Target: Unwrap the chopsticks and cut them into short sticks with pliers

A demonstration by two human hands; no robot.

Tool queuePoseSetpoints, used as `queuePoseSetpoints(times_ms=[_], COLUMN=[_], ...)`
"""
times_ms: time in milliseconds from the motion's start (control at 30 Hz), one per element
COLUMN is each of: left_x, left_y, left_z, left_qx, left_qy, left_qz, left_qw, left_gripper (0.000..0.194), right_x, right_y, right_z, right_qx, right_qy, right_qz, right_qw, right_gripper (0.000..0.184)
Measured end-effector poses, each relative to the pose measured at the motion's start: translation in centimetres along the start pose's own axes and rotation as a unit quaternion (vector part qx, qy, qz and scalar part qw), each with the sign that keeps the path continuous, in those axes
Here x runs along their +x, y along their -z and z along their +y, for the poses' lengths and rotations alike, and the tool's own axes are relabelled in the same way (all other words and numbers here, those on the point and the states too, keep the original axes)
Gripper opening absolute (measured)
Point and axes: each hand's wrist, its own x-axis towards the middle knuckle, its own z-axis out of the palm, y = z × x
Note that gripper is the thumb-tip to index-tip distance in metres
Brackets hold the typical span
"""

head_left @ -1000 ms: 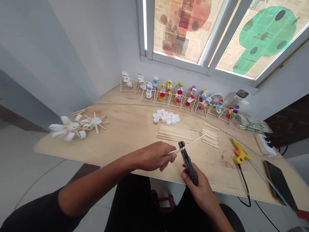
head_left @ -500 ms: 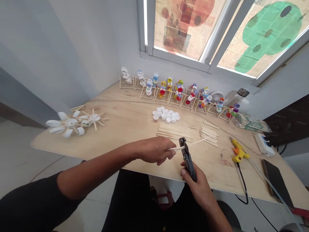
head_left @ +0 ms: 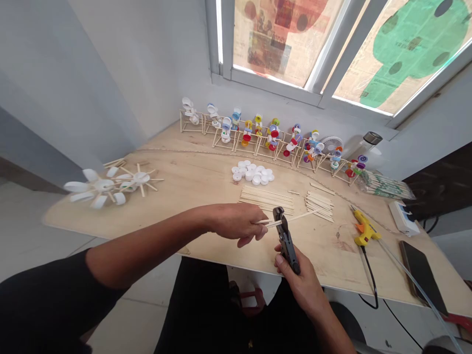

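Pinched in my left hand (head_left: 241,223) are a few thin wooden sticks (head_left: 272,223). One longer stick runs right, through the jaws of a dark cutting tool that looks like pliers (head_left: 285,241). My right hand (head_left: 298,275) is closed round its handles, with the jaws pointing away from me. Just behind the hands lies a row of long wooden sticks (head_left: 265,197). To their right is a pile of shorter sticks (head_left: 319,205), which the far end of the held stick reaches. White bottle caps (head_left: 252,172) are heaped farther back.
Several stick frames with coloured cap wheels (head_left: 273,135) line the wall. White cap wheels on stick spokes (head_left: 103,186) lie at the left. On the right are a yellow glue gun (head_left: 365,228), a phone (head_left: 422,275), a power strip (head_left: 403,218), bagged sticks (head_left: 385,186) and a flask (head_left: 368,142).
The view has shifted slightly. Both hands keep nearly the same pose, with the stick still between the tool's jaws; the fingers of my left hand have moved a little.
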Motion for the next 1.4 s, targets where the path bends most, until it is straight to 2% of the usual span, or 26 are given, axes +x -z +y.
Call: queuePoseSetpoints(times_ms=[500,800,1000,1400], left_x=[-0.2,0.1,0.5,1.2], left_y=[0.3,0.4,0.5,0.7], left_z=[0.1,0.1,-0.4,-0.5], left_qx=[-0.006,-0.001,0.01,0.01], left_qy=[0.01,0.033,0.026,0.027], left_qz=[0.002,0.005,-0.003,-0.005], left_qw=[1.0,0.999,1.0,1.0], left_gripper=[0.021,0.02,0.018,0.02], right_x=[-0.2,0.0,0.3,0.7], right_y=[-0.2,-0.3,-0.6,-0.7], right_z=[-0.4,-0.5,0.3,0.5], right_qx=[-0.026,-0.064,-0.062,-0.093], right_qy=[0.007,0.015,-0.006,0.014], right_qz=[-0.001,0.022,0.036,0.064], right_qw=[1.0,0.998,0.997,0.993], right_gripper=[0.035,0.034,0.037,0.034])
